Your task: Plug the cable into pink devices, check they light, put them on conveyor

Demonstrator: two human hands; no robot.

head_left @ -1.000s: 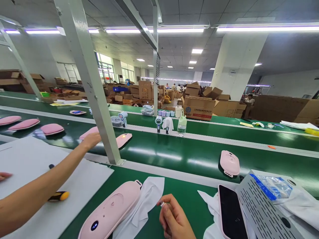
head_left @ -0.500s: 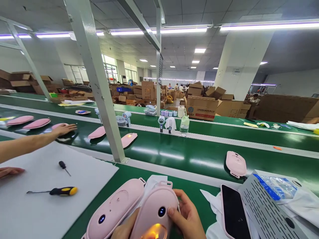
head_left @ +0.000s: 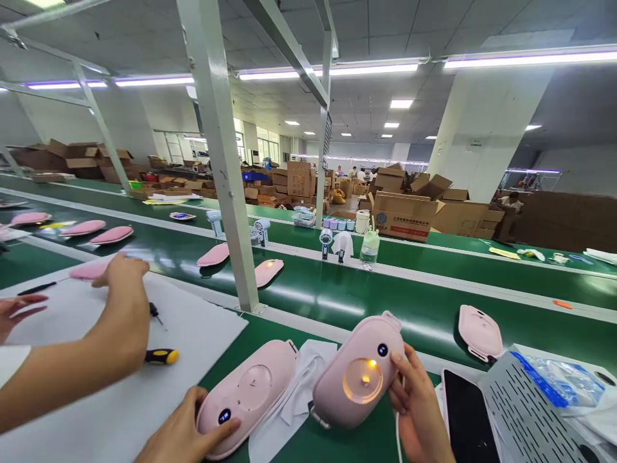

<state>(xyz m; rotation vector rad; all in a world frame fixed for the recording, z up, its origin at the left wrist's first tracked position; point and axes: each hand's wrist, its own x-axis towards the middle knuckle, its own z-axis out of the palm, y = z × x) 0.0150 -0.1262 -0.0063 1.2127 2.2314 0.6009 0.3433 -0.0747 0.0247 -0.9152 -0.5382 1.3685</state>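
Pink oval device point(head_left: 359, 376) glows orange at centre.

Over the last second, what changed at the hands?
The right hand, which held only a small part, now holds up a lit pink device. The left hand has come onto the second pink device. A co-worker's arm drew back from the belt to the white sheet. Phone unmoved.

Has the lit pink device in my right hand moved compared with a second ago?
Yes. The lit pink device was absent then; now the right hand holds it up, right of the pink device lying on the table.
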